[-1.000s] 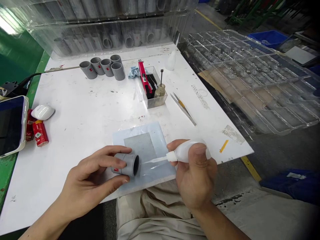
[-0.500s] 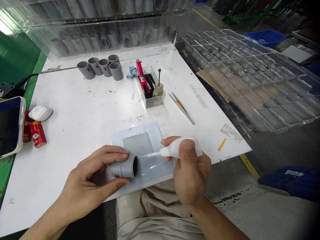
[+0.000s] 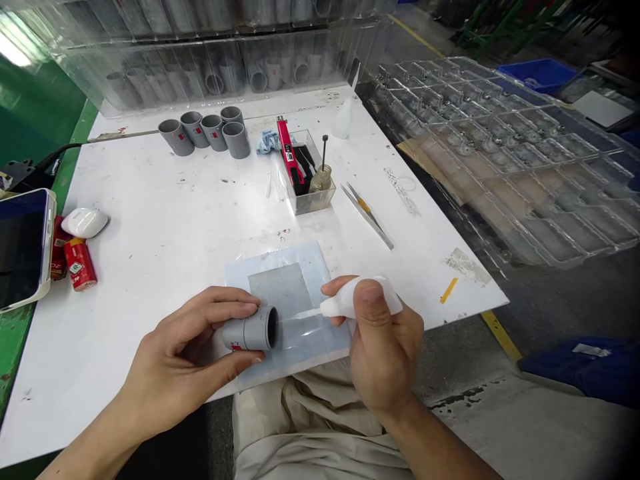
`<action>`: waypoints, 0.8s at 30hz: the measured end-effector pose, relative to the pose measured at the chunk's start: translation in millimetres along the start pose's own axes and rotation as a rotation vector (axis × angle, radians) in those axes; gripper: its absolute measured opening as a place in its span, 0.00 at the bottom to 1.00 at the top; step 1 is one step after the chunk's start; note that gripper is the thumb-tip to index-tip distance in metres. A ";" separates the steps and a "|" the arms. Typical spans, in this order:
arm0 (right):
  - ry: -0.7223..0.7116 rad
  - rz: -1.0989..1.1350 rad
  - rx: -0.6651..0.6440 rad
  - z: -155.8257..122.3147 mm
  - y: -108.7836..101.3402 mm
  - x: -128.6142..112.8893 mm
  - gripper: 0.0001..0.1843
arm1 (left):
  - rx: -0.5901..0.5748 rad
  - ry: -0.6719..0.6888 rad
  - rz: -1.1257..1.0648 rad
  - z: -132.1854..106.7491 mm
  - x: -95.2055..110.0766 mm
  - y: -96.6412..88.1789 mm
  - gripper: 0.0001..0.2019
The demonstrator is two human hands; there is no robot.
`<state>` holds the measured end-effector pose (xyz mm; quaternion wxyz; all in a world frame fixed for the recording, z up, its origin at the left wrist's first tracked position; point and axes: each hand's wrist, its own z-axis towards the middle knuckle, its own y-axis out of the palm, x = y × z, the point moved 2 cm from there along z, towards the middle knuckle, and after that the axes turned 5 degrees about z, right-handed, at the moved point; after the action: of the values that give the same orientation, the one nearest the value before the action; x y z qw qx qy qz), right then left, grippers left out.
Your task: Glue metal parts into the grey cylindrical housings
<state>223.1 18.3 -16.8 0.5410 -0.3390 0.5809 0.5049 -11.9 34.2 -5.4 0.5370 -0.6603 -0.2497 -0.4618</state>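
The left hand (image 3: 185, 363) grips a short grey pipe piece (image 3: 251, 331) lying on its side, fingers over the top and thumb underneath, with the open end turned to the right. A small red label shows on its lower side. The right hand (image 3: 383, 347) is closed around a small white squeeze bottle (image 3: 363, 301), thumb pressed on top. The bottle's thin clear nozzle (image 3: 306, 313) points left at the pipe's open mouth, its tip just short of the rim or at it; I cannot tell which. Both things are held just above a clear plastic sheet (image 3: 320, 267) with a grey square under it, at the near edge of the white tabletop (image 3: 175, 220).

Farther back stand five more grey pipe pieces (image 3: 207, 130) upright in a cluster. To their right is a clear box (image 3: 313, 197) holding a red tool and a small jar with a stick in it, with a blue cloth (image 3: 267, 142) beside it. Tweezers (image 3: 367, 217) lie right of the box. On the left edge are a phone (image 3: 23, 247), a red can (image 3: 80, 265) and a white rounded case (image 3: 84, 222). Clear plastic trays (image 3: 500, 153) lie off to the right.
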 end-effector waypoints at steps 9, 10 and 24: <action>0.012 0.062 -0.021 -0.2 -2.0 -0.9 0.23 | -0.009 0.006 -0.020 1.3 -0.4 -0.3 0.21; 0.008 0.071 -0.008 -0.1 -1.8 -0.8 0.23 | -0.010 0.001 -0.020 0.8 -0.8 -0.3 0.21; -0.274 -0.311 0.030 108.3 -75.4 -38.4 0.17 | 0.070 0.034 0.079 -6.1 -20.6 3.5 0.20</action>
<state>332.0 96.1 14.2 0.6913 -0.3449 0.4499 0.4481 -20.4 30.8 -25.1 0.5818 -0.6425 -0.2299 -0.4425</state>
